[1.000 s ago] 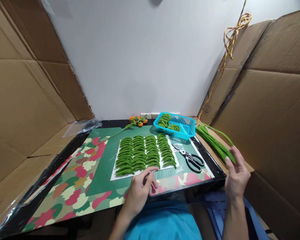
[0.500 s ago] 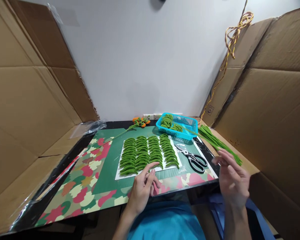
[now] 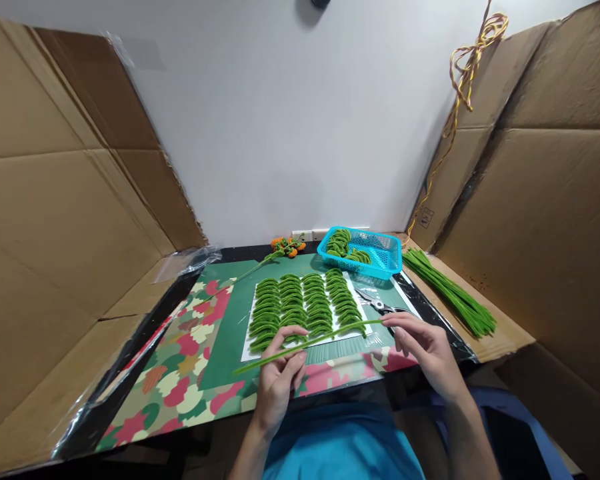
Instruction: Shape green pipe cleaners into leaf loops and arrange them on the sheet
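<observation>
A long green pipe cleaner (image 3: 340, 330) slants across in front of me, above the near edge of the mat. My right hand (image 3: 430, 350) pinches its right end between thumb and fingers. The stem passes between the thumb and index finger of my left hand (image 3: 279, 380), its free end sticking out to the left. Just behind my hands, several rows of curved green fuzzy pieces (image 3: 293, 300) lie on a white sheet (image 3: 247, 348). Partly covered by my right hand, a pair of scissors (image 3: 380, 305) rests right of the sheet.
A blue basket (image 3: 390, 272) with more curved pieces stands at the back. To the right lies a bundle of green pipe cleaners (image 3: 450, 293). An orange flower stem (image 3: 290, 247) lies at the back of the green mat (image 3: 220, 360). Cardboard walls (image 3: 555, 220) flank both sides.
My right hand has drawn one pipe cleaner from the bundle and carried it left to the middle. My left hand's fingers have come around the stem.
</observation>
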Demonstrator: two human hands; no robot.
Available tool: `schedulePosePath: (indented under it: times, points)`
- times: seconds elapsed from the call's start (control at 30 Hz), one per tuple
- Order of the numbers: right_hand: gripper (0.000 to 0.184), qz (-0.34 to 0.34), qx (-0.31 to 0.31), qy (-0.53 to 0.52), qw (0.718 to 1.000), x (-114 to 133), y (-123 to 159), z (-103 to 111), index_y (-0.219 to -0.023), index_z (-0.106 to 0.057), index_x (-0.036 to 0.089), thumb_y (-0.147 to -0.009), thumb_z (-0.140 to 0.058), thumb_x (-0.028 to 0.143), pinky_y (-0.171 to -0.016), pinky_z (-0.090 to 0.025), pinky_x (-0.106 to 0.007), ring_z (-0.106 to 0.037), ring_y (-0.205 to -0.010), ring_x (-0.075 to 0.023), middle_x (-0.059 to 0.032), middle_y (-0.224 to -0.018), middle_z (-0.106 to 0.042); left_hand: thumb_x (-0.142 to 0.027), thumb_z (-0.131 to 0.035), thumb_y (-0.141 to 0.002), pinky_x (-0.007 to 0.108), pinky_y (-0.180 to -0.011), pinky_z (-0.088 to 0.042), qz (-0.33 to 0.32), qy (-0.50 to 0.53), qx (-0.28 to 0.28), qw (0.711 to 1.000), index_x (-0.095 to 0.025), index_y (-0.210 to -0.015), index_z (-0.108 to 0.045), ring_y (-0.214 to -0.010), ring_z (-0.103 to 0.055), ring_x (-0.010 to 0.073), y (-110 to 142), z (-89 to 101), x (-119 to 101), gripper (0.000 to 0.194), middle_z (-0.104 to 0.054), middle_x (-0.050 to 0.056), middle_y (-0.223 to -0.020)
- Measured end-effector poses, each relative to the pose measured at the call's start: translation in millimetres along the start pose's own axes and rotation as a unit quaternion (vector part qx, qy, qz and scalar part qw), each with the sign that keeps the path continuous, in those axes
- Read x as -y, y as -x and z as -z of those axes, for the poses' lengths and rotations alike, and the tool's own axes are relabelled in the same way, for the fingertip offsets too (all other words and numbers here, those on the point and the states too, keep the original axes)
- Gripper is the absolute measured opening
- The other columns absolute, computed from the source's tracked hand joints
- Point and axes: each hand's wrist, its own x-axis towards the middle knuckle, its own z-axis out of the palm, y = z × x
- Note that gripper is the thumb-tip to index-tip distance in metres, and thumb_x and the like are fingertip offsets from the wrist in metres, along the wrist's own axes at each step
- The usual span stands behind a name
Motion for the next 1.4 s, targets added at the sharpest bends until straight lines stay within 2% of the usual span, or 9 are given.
schedulePosePath:
  times: [0.13,0.4,0.5,0.63,0.77,0.87,1.13,1.27,1.4]
  points:
    - [0.035,-0.015,-0.027,0.086,0.996,-8,-3,15,-0.102,-0.086,0.021,-0.096,-0.072,0.053,-0.064,-0.060,-0.031,-0.075,-0.097,-0.0289,-0.0142,-0.116,-0.080,-0.043,-0.070,-0.094,0.019,-0.047,-0.022,0.011,0.005,0.004,1.000,-0.018,-0.105,-0.068,-0.046,-0.032,0.0084,2,0.2,0,0.028,-0.042,-0.008,-0.050]
    - [0.043,0.007,-0.156,0.194,0.968,-32,-1,40,-0.089,-0.085,0.020,-0.086,-0.078,0.063,-0.057,-0.057,-0.032,-0.074,-0.072,-0.0246,-0.0118,-0.096,-0.082,-0.052,-0.057,-0.101,0.019,-0.040,-0.026,0.016,0.047,0.003,0.999,-0.011,-0.101,-0.078,-0.045,-0.048,0.0080,-1,1.2,2,0.046,-0.067,0.004,-0.069]
    - [0.039,-0.006,-0.201,0.198,0.959,-37,2,41,-0.090,-0.084,0.020,-0.086,-0.079,0.058,-0.061,-0.060,-0.034,-0.074,-0.069,-0.0239,-0.0105,-0.093,-0.083,-0.056,-0.054,-0.104,0.019,-0.039,-0.028,0.019,0.017,-0.003,1.000,-0.011,-0.112,-0.078,-0.043,-0.050,0.0074,-2,-1.8,2,0.052,-0.070,0.005,-0.074]
    - [0.037,-0.017,-0.225,0.149,0.963,-38,1,34,-0.097,-0.084,0.020,-0.082,-0.085,0.053,-0.067,-0.064,-0.036,-0.079,-0.078,-0.0275,-0.0107,-0.092,-0.083,-0.056,-0.068,-0.098,0.018,-0.036,-0.031,0.015,-0.028,-0.013,0.999,-0.013,-0.122,-0.074,-0.043,-0.052,0.0066,-5,-7.1,-2,0.050,-0.073,0.006,-0.084]
    - [0.038,-0.032,-0.224,0.053,0.973,-31,-3,21,-0.093,-0.084,0.018,-0.074,-0.092,0.049,-0.058,-0.064,-0.034,-0.078,-0.070,-0.0272,-0.0113,-0.084,-0.083,-0.055,-0.067,-0.099,0.018,-0.037,-0.037,0.008,-0.015,-0.025,1.000,-0.015,-0.132,-0.067,-0.048,-0.060,0.0090,-5,-8.7,-4,0.052,-0.078,0.010,-0.096]
    - [0.040,-0.060,-0.201,-0.010,0.978,-20,-5,10,-0.094,-0.085,0.017,-0.071,-0.095,0.048,-0.056,-0.066,-0.035,-0.078,-0.066,-0.0272,-0.0111,-0.080,-0.083,-0.054,-0.067,-0.100,0.017,-0.038,-0.038,0.017,-0.003,-0.002,1.000,-0.018,-0.136,-0.058,-0.049,-0.063,0.0099,-5,-8.2,-3,0.052,-0.080,0.011,-0.102]
    - [0.038,-0.141,-0.042,-0.164,0.975,-3,-4,-55,-0.084,-0.082,0.019,-0.068,-0.099,0.048,-0.059,-0.065,-0.031,-0.078,-0.069,-0.0256,-0.0096,-0.078,-0.081,-0.051,-0.075,-0.095,0.018,-0.039,-0.041,0.034,-0.034,0.038,0.998,-0.015,-0.092,-0.067,-0.046,-0.066,0.0119,-7,-11.1,0,0.036,-0.083,0.012,-0.095]
    - [0.033,-0.119,0.011,-0.203,0.972,-3,-1,-90,-0.080,-0.083,0.019,-0.074,-0.095,0.049,-0.071,-0.067,-0.032,-0.078,-0.102,-0.0318,-0.0130,-0.110,-0.080,-0.053,-0.080,-0.090,0.021,-0.038,-0.041,0.042,-0.068,0.047,0.996,-0.014,-0.089,-0.076,-0.041,-0.059,0.0120,-7,-14.5,-6,0.040,-0.078,0.006,-0.071]
    - [0.031,-0.129,0.050,-0.244,0.960,-6,2,-103,-0.085,-0.084,0.019,-0.078,-0.093,0.048,-0.074,-0.068,-0.034,-0.077,-0.104,-0.0307,-0.0130,-0.120,-0.077,-0.057,-0.073,-0.094,0.021,-0.040,-0.038,0.046,-0.083,0.075,0.993,-0.014,-0.086,-0.077,-0.037,-0.050,0.0108,-6,-14.4,-9,0.044,-0.064,0.000,-0.049]
